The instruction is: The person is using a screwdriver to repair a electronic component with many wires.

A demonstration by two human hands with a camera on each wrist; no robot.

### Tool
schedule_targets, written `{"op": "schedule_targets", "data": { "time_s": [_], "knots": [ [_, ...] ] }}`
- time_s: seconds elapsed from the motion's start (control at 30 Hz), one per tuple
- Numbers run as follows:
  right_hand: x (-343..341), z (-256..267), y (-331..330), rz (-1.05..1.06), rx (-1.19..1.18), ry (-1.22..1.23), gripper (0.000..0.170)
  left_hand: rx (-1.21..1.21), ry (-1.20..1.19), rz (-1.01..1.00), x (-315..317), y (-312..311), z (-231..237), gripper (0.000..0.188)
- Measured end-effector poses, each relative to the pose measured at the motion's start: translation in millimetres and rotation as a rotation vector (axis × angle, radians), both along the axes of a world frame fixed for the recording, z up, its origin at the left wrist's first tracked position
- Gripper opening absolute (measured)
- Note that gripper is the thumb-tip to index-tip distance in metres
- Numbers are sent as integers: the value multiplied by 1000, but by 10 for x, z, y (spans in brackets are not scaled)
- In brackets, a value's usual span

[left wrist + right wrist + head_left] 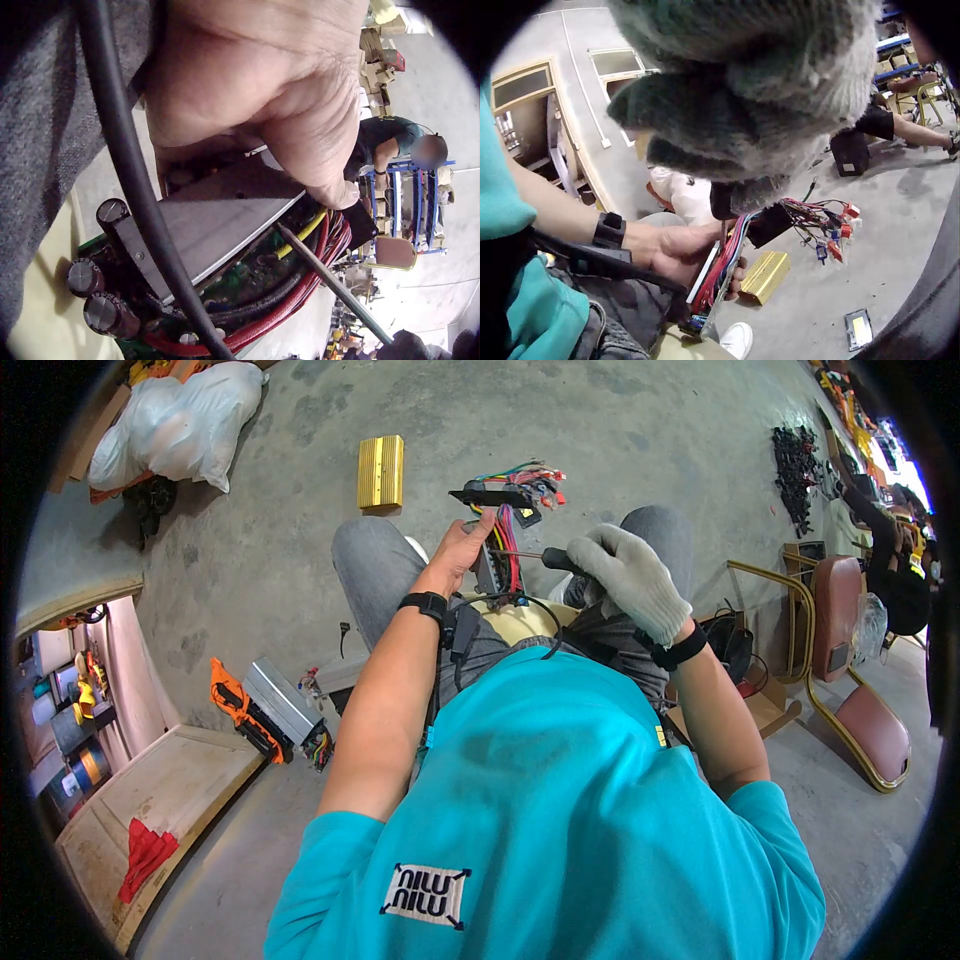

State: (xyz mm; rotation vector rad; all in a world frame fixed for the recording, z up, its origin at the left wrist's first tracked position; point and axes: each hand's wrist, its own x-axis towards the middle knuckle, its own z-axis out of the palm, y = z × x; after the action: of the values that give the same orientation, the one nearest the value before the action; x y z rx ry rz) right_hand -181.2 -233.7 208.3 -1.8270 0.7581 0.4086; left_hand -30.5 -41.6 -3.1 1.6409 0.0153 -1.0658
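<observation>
My bare left hand (462, 553) grips a circuit board (241, 279) that carries a grey metal heat sink (217, 214) and several capacitors (105, 311). Its thumb lies along the heat sink's end, near a bundle of red, yellow and other wires (724, 266). These wires run through a black end plate (478, 497) to loose coloured connectors (545, 485). In my right hand (635, 580), which wears a knitted glove, is a screwdriver (558, 559) with a dark handle. The screwdriver's tip is at the board beside the heat sink, in the left wrist view.
A gold metal case (381, 472) lies on the concrete floor ahead. A black cable (139, 180) crosses close before the board. To the left are a silver unit (283, 700) and an orange-and-black tool (240, 705); a folding chair (838, 620) stands at right. Other people are in the background.
</observation>
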Motion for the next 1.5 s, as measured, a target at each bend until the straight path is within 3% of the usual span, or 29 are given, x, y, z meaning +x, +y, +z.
{"op": "schedule_targets", "data": {
  "time_s": [0.07, 0.17, 0.3, 0.4, 0.5, 0.57, 0.67, 0.77, 1.1, 1.17, 1.3, 1.37, 1.5],
  "knots": [
    [-7, -148, -65, -25, 32, -25, 50, -28, -8, 16, -9, -5, 27, 137],
    [22, -34, -111, -47, 225, 50, 52, 7, -52, 83, -30, -5, -74, 132],
    [7, -147, -147, -36, 282, 90, 50, -4, -28, 24, -6, -3, -18, 129],
    [-18, -220, -127, -22, 158, 72, 49, 1, -25, 87, -53, -9, 106, 128],
    [-17, -72, -54, 8, 37, -1, 47, -18, 15, -17, 6, 8, 74, 128],
    [-49, -81, -75, 81, -126, -73, 46, -21, -11, 21, -13, 4, 9, 137],
    [-73, -108, -60, 66, -176, -118, 46, 11, 39, -5, 46, 11, -235, 148],
    [-17, 2, -20, 43, -101, -29, 46, -19, 73, -28, 54, 21, -173, 155],
    [-4, -111, -33, 88, -193, -33, 40, 4, 49, -6, 27, 3, -125, 154],
    [-40, -216, -36, 161, -298, -304, 37, 23, 29, 5, 16, -5, -132, 155],
    [-21, -222, -44, 226, -310, -329, 36, 26, 21, 6, 27, 3, -132, 155],
    [-29, -309, -50, 206, -387, -355, 41, -13, 50, -29, 74, 17, -297, 155],
    [-14, -232, 29, 110, -388, -361, 40, 3, 38, -6, 49, 15, -194, 155]
  ]
}}
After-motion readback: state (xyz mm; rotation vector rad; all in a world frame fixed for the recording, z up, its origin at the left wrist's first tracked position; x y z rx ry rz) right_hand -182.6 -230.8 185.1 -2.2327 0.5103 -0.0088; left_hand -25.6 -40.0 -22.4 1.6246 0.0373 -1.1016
